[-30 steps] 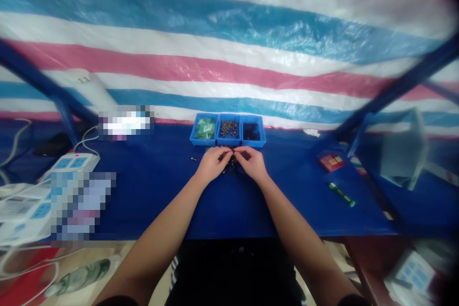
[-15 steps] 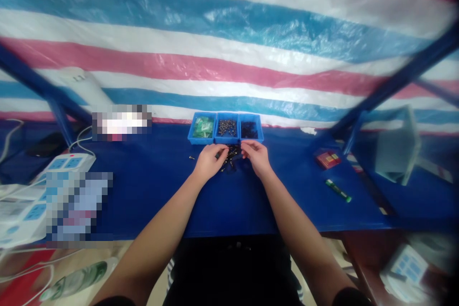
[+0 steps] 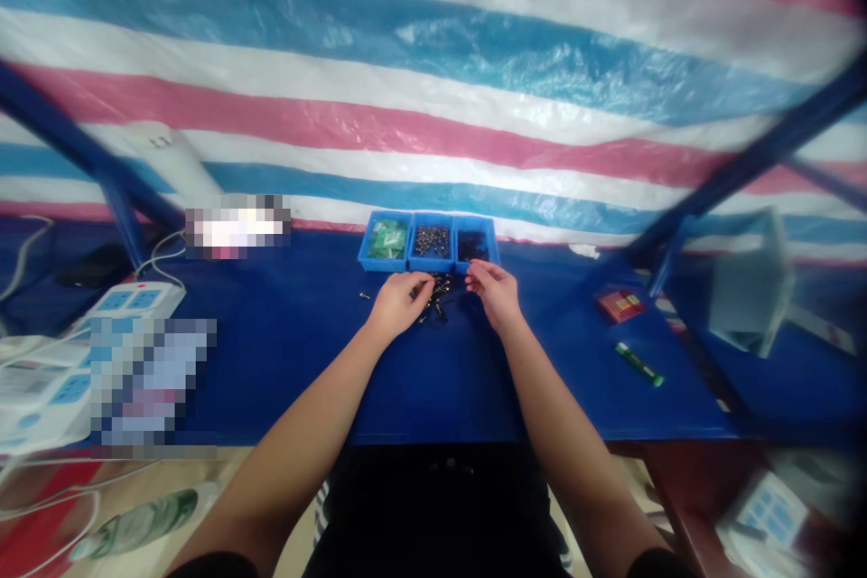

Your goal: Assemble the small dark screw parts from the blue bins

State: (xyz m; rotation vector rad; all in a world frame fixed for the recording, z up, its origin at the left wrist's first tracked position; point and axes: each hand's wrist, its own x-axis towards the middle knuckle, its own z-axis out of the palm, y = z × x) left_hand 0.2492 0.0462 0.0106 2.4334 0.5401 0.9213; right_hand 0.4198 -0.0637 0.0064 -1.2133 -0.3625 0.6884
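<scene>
My left hand (image 3: 396, 304) rests on the blue table (image 3: 304, 352) with its fingers curled and pinched at a small pile of dark metal parts (image 3: 439, 291); what it holds is too small to name. My right hand (image 3: 496, 293) hovers just right of the pile, fingers loosely bent toward the right-hand bin. Behind the pile stand three small blue bins: one with green pieces (image 3: 386, 240), one with metal parts (image 3: 432, 241), one with dark parts (image 3: 473, 246). A single loose part (image 3: 364, 295) lies left of my left hand.
White power strips (image 3: 128, 302) and cables crowd the table's left end. A red box (image 3: 619, 305) and a green marker (image 3: 638, 364) lie to the right. A grey box (image 3: 751, 284) stands far right. A green bottle (image 3: 128, 528) lies on the floor. Blue frame bars slant at both sides.
My hands, joined over the pile a second ago, have parted. The right hand moved right and back toward the dark-parts bin; the left stayed at the pile.
</scene>
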